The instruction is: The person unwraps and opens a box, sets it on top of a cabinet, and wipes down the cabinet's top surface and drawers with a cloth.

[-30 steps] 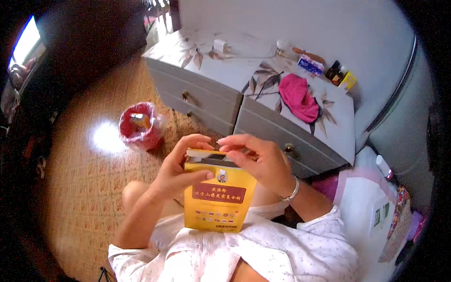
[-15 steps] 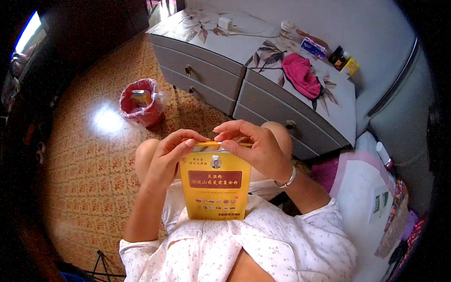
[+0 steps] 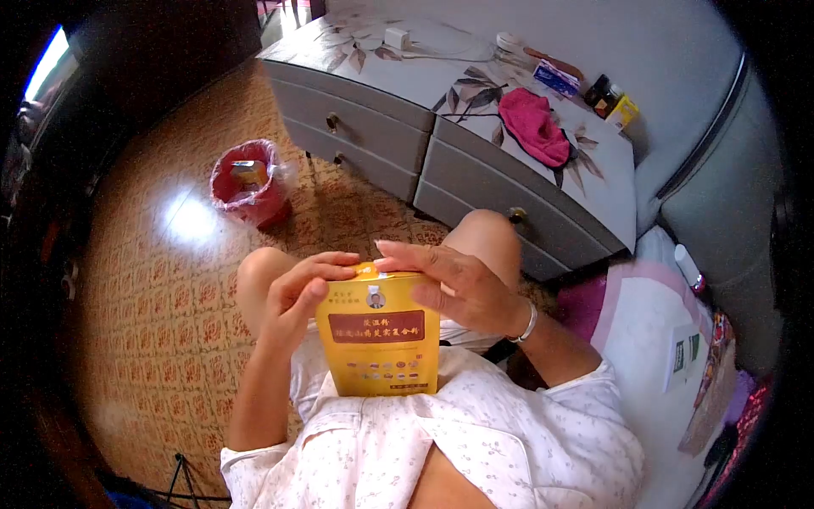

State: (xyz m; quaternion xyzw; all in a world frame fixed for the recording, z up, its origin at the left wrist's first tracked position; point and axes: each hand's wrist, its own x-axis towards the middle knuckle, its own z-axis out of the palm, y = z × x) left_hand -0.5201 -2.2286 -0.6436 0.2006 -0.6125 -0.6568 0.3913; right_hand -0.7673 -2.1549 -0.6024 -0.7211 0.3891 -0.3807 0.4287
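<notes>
We see one box (image 3: 381, 356): yellow, dark red label band with pale characters, round portrait above it, small pictures in rows below. It's upright on the lap, against the shirt (image 3: 373, 454). Two hands on our count. Left hand (image 3: 292, 293): fingers curled over the box's top-left corner, thumb at its front edge, gripping it. Right hand (image 3: 479, 288): fingers spread over the top edge, thumb parted and blurred before the face; we can't tell if it grips. Beyond the box, we count one dresser (image 3: 373, 136), one pink cloth (image 3: 532, 127); left-beyond it, one red bin (image 3: 278, 214).
</notes>
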